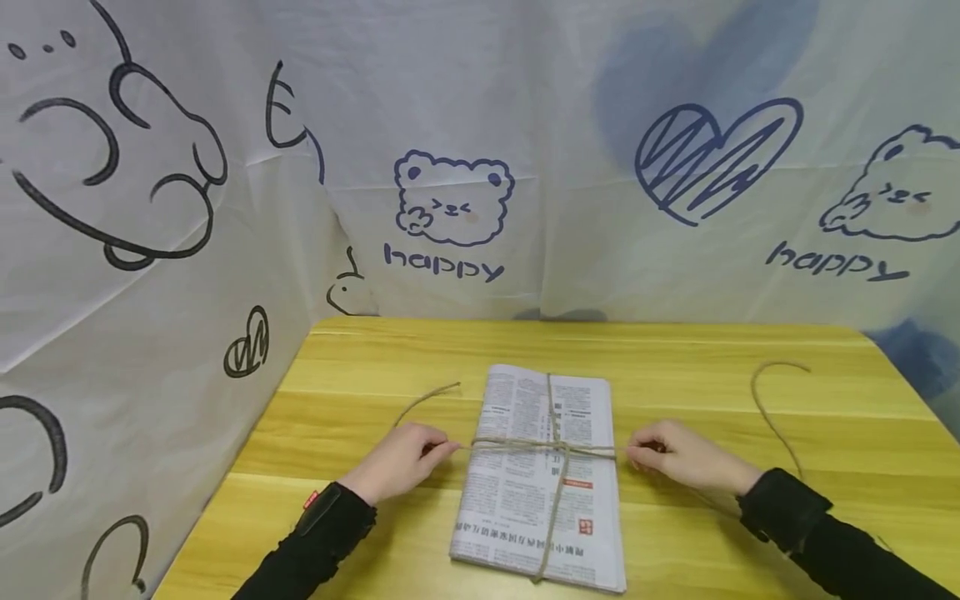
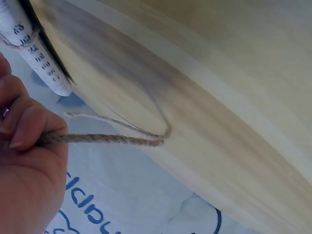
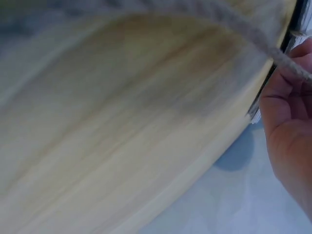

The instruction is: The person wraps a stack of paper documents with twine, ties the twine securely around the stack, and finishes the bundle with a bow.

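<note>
Just twine (image 1: 543, 446) round newspaper stack (image 1: 540, 483), both hands pinching ends, wood table (image 1: 712, 367), curtain (image 1: 450, 208) behind

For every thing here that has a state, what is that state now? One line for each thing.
newspaper bundle: folded, flat on the table, tied crosswise.
twine: wrapped around the bundle, knot on top, both ends pulled sideways.
left hand: pinches the left twine end.
right hand: grips the right twine end.

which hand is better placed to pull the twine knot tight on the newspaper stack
Neither alone, probably both. The left hand pinches the twine left of the newspaper stack; the right hand holds the other end, equally close. Pulling apart together looks best.
</note>
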Action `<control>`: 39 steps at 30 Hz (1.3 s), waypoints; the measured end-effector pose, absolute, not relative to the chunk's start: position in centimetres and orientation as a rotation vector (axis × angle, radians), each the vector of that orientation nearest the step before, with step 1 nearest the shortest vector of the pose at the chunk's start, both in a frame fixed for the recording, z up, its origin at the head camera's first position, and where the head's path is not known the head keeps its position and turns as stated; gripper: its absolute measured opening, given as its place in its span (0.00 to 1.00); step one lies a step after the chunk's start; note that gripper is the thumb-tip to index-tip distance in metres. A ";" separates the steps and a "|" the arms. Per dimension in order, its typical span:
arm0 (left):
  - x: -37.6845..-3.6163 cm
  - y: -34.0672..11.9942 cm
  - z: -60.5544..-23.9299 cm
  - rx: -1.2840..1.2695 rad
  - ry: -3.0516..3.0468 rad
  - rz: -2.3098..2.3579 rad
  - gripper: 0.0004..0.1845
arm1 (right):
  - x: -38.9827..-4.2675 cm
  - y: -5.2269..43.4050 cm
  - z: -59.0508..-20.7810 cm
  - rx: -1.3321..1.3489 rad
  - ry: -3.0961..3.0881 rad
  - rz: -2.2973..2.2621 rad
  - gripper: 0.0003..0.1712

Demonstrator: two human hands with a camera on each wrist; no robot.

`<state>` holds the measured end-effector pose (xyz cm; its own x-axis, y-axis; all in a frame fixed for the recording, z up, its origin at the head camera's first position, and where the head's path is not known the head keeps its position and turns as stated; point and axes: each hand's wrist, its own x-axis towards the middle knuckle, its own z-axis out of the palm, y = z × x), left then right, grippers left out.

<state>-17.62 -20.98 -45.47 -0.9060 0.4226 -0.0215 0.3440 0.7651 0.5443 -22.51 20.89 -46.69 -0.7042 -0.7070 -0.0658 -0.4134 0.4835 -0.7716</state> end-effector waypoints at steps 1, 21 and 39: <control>-17.7 -21.1 -45.5 0.615 2.829 0.817 0.23 | -22.5 21.0 -46.8 -0.933 2.369 -1.065 0.17; -18.0 -22.7 -46.6 0.586 3.013 0.666 0.17 | -22.0 20.3 -47.2 -0.857 2.557 -0.922 0.21; -18.5 -23.7 -46.8 0.451 2.980 0.667 0.21 | -22.7 20.8 -47.5 -0.940 2.559 -0.912 0.17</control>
